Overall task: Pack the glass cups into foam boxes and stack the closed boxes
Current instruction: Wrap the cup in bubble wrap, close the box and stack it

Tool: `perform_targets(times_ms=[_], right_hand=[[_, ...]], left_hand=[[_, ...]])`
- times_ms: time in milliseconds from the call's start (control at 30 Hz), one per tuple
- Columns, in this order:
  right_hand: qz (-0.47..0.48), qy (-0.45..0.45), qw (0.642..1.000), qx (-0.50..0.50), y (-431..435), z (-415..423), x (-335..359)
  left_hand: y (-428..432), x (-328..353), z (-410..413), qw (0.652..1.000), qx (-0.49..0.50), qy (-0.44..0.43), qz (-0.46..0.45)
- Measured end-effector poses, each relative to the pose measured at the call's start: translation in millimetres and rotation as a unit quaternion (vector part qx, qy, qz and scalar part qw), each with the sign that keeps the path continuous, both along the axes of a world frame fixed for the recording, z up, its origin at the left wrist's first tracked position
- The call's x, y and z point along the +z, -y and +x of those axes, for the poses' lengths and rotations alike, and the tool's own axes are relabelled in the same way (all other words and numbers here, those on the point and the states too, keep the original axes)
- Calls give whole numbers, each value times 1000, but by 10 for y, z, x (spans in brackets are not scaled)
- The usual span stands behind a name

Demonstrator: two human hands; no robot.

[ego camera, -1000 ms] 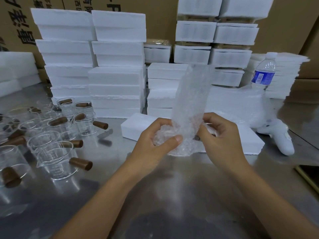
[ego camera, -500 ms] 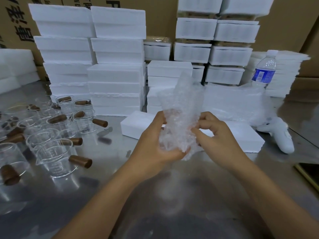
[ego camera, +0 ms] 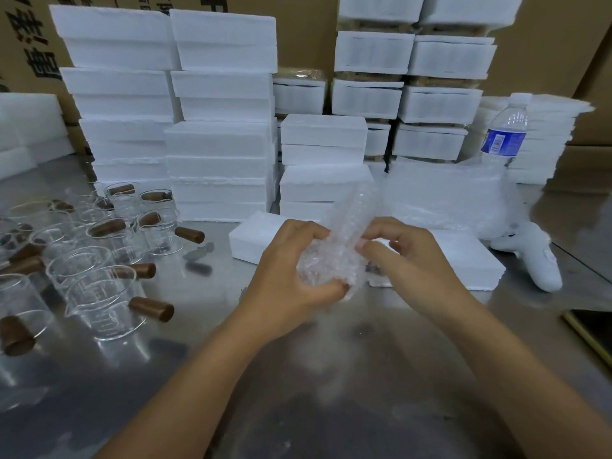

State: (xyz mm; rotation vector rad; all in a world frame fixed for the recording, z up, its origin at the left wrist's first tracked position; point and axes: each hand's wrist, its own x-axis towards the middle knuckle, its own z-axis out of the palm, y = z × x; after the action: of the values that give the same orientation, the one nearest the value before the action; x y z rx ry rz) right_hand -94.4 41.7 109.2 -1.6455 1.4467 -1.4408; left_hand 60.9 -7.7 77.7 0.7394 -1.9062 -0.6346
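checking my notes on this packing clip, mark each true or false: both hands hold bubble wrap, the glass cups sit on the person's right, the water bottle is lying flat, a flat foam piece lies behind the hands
1. Both hands hold bubble wrap: true. The left hand and right hand grip the bubble wrap.
2. Glass cups on the right: false. The glass cups stand on the person's left.
3. Water bottle lying flat: false. The water bottle stands upright.
4. Flat foam piece behind the hands: true. The foam piece lies on the metal table.
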Motion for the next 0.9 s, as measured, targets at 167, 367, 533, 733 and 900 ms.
perform_targets(times_ms=[167,367,533,733,900], right_hand=[[-133,9,990,-56,-84,80,16],[-126,0,989,-77,-72,177,-25],[-122,26,987,-101,-47,127,-10],[-94,-66,990,-81,-31,93,-8],[-59,-133,989,-12,-54,69,12]], left_hand=[[38,5,26,1000,5,-14,20],[-22,5,8,999,-20,29,-7],[-57,32,-7,1000,-11,8,-26],[-66,27,-8,999,-22,16,-44],[-69,31,-15,996,-3,12,-85]])
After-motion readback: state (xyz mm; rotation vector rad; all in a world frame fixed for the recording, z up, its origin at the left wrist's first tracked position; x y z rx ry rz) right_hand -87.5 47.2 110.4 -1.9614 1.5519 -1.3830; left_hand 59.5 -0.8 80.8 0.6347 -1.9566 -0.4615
